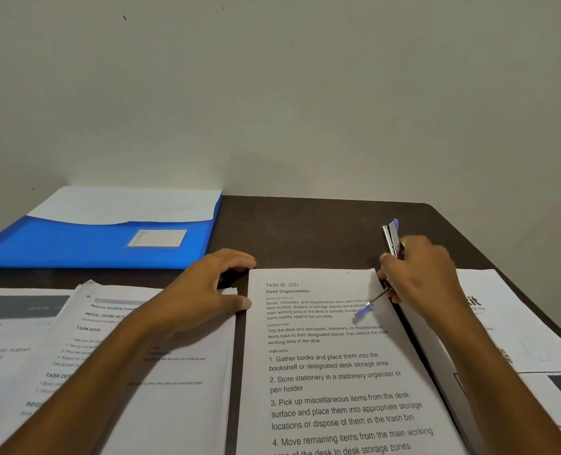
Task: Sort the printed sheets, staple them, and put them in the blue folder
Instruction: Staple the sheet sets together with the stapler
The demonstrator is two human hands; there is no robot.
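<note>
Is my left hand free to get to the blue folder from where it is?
Probably yes. The left hand holds nothing, resting on a paper stack, and the blue folder lies just beyond it across bare desk, nothing between them.

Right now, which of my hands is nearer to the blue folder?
Left. Your left hand rests on the left paper stack just in front of the blue folder, near its right corner. Your right hand holds the stapler, far off to the folder's right.
</note>
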